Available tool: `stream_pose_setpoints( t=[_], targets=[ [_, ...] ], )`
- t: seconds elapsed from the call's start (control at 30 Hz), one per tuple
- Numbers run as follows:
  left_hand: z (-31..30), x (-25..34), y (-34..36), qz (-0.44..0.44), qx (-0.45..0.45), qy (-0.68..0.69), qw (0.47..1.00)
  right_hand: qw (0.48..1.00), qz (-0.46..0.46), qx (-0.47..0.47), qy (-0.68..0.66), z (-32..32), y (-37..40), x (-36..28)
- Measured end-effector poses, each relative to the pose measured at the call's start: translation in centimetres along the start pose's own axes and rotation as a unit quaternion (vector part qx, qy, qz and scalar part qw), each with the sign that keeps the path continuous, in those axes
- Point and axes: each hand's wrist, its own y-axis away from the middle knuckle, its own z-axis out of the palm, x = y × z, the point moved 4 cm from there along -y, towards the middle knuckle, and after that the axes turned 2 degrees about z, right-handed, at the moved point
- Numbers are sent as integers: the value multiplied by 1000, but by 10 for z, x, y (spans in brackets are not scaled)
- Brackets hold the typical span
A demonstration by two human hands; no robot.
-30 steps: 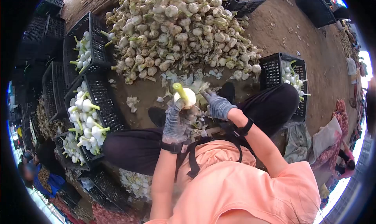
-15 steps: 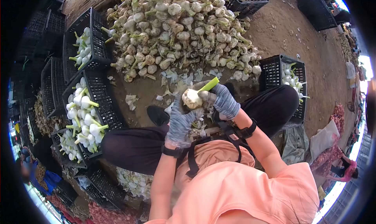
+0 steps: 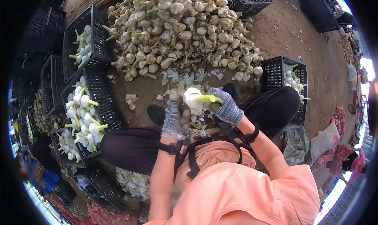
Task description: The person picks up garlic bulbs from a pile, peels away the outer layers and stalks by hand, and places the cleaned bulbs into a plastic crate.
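Note:
A garlic bulb [image 3: 192, 96], white and peeled-looking with a green stem, is held up in front of me. My right hand [image 3: 227, 107], in a grey knit glove, is closed round the end of its stem, which points to the right. Just left of the bulb is my left hand [image 3: 172, 117], gloved the same way, with fingers stretched upward and apart from the bulb; part of it is smeared by motion. Bits of peeled skin [image 3: 200, 122] lie below, between the hands. Beyond them rises a large pile of dirty garlic [image 3: 181, 40].
A black crate [image 3: 104, 95] of clean white garlic stands by my left knee, another crate [image 3: 100, 40] behind it. By my right knee is a third crate [image 3: 272, 73] with garlic. Loose skins [image 3: 132, 102] litter the dirt floor. Several people are visible at the far edges.
The garlic bulb has turned from its soiled, brownish side to a clean white one, its stem swinging down to the right. My left hand has come away from it to the left.

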Motion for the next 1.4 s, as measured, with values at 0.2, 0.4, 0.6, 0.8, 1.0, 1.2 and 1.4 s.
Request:
stream_pose_setpoints(
  t=[0.2, 0.4, 0.6, 0.8, 1.0, 1.2, 1.4],
  targets=[
    [45, 2, 13, 345, 277, -384, 810, 984, 101, 69, -130, 1, -4, -9],
    [74, 6, 6, 347, 274, -645, 624, 988, 72, 97, -92, 10, 4, -4],
    [52, 20, 9, 342, 219, -626, 666, 911, 252, 81, -317, 2, 11, 35],
    [51, 33, 14, 310, 95, -554, 767, 724, 428, 106, -530, 7, -5, 30],
    [29, 19, 13, 269, 81, -288, 915, 642, 512, 147, -551, 27, 2, 55],
    [9, 26, 7, 288, 117, -100, 945, 912, 196, 42, 358, 0, 10, 50],
    [-19, 16, -2, 239, 181, -54, 953, 995, -48, -11, 91, 0, -18, -35]
  ],
)
